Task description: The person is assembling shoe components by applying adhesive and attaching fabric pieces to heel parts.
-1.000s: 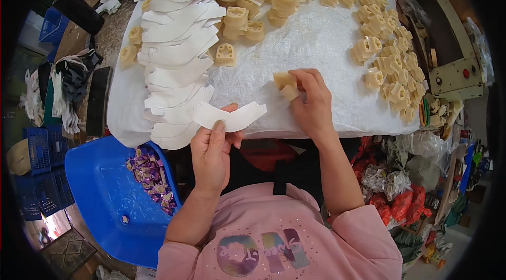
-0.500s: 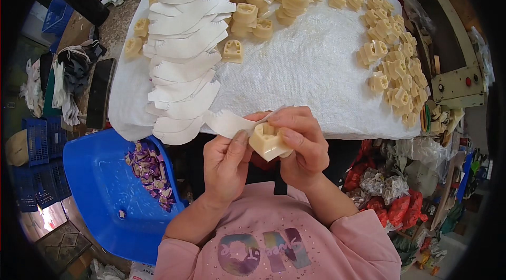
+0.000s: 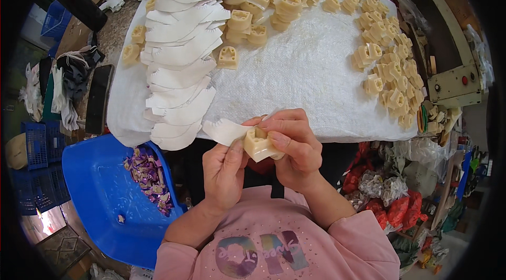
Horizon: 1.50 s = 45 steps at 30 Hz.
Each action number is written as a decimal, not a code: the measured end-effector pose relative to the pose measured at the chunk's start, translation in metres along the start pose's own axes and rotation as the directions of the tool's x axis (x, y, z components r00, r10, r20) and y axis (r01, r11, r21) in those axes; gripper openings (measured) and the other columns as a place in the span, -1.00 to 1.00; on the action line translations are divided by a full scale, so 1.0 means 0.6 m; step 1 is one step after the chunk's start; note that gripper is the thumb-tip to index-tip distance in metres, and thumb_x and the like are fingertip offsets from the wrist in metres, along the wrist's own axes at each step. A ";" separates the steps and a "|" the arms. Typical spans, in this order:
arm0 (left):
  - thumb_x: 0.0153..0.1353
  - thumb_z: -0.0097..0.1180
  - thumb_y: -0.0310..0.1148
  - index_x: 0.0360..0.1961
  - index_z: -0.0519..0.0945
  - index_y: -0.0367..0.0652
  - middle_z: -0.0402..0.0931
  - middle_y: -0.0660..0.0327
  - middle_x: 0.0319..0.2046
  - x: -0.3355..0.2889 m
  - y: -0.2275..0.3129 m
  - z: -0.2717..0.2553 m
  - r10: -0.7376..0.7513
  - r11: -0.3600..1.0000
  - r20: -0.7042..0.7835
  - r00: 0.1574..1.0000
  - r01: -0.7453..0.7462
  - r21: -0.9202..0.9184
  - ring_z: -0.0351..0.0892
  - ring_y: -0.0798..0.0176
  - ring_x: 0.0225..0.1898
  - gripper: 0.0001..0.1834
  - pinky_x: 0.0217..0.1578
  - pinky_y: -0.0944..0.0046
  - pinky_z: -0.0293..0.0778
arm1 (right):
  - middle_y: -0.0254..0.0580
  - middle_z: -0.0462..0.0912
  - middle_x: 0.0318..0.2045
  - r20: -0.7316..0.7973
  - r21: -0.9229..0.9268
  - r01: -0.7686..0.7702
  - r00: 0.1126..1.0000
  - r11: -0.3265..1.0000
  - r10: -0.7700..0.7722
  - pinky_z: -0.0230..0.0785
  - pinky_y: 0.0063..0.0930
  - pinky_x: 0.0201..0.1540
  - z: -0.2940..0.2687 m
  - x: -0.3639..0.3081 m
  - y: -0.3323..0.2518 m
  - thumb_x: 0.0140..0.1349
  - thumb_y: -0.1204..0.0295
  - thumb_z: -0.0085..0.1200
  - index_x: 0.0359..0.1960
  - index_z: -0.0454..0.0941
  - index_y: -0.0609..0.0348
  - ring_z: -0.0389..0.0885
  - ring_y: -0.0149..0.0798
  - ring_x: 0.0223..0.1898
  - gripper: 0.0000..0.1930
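Note:
Close in front of my chest, both hands hold a cream plastic shoe heel [image 3: 259, 148] with its hollowed top face turned up. My left hand [image 3: 225, 166] pinches a curved white cover piece [image 3: 224, 131] against the heel's left side, and the loose end sticks out to the left. The fingers of my right hand [image 3: 298, 148] close round the heel's right and far sides, the thumb at its rim. Part of the white piece behind the heel is hidden by my fingers. Beyond them, a long overlapping row of white cover pieces [image 3: 182, 74] lies on the white woven cloth [image 3: 295, 77].
Cream heels [image 3: 287, 8] stand in a cluster at the back, and more heels [image 3: 392, 69] pile along the right edge. Lower left is a blue tub [image 3: 100, 190] with purple scraps [image 3: 150, 177]. A phone [image 3: 99, 98] lies left of the cloth; a metal machine frame [image 3: 456, 85] stands right.
Both hands, with the heel and white piece, have shifted slightly left. The grip looks much the same. The whole view has also moved a little.

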State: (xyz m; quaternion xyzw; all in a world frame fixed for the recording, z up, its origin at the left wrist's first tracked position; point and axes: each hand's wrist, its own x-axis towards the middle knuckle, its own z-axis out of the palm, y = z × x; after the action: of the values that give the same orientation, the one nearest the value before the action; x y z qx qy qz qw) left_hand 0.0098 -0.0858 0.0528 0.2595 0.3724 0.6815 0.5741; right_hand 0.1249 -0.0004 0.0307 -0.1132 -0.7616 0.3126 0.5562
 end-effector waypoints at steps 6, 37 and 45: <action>0.41 -0.33 -0.30 0.13 0.27 -0.55 0.34 -0.07 0.11 -0.004 -0.012 -0.009 0.104 0.973 -0.034 0.994 -0.095 0.208 0.41 0.16 0.11 -0.52 0.10 0.20 0.37 | -0.18 0.58 -0.25 0.046 -0.312 0.052 0.998 0.949 -0.039 0.22 -0.31 -0.25 -0.001 0.007 0.001 -0.19 0.67 0.20 -0.11 0.45 0.09 0.40 -0.11 -0.31 -0.51; 0.22 0.10 -0.48 -0.15 0.60 -0.29 0.49 0.12 -0.31 0.018 -0.021 -0.057 0.418 0.662 0.117 0.901 -0.390 0.640 0.43 0.33 -0.33 -0.80 -0.33 0.41 0.37 | -0.28 0.36 -0.46 0.291 -0.244 -0.171 0.926 0.954 0.240 0.00 -0.26 -0.14 -0.023 0.017 -0.005 -0.15 0.64 0.13 -0.38 0.49 0.11 0.34 -0.22 -0.34 -0.76; 0.11 0.24 -0.38 -0.34 0.61 -0.27 0.44 0.18 -0.51 0.027 -0.018 -0.050 0.494 0.490 0.237 0.837 -0.493 0.719 0.37 0.25 -0.42 -0.83 -0.42 0.39 0.32 | -0.24 0.35 -0.47 0.329 -0.020 -0.331 0.889 0.944 0.319 0.08 -0.38 -0.19 -0.029 0.005 -0.005 -0.11 0.64 0.12 -0.34 0.49 0.13 0.34 -0.17 -0.35 -0.75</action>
State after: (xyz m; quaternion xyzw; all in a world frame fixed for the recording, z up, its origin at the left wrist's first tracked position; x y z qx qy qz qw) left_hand -0.0106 -0.0758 0.0249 0.5690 0.5313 0.5973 0.1926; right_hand 0.1403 0.0048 0.0378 -0.1753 -0.8079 0.4292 0.3639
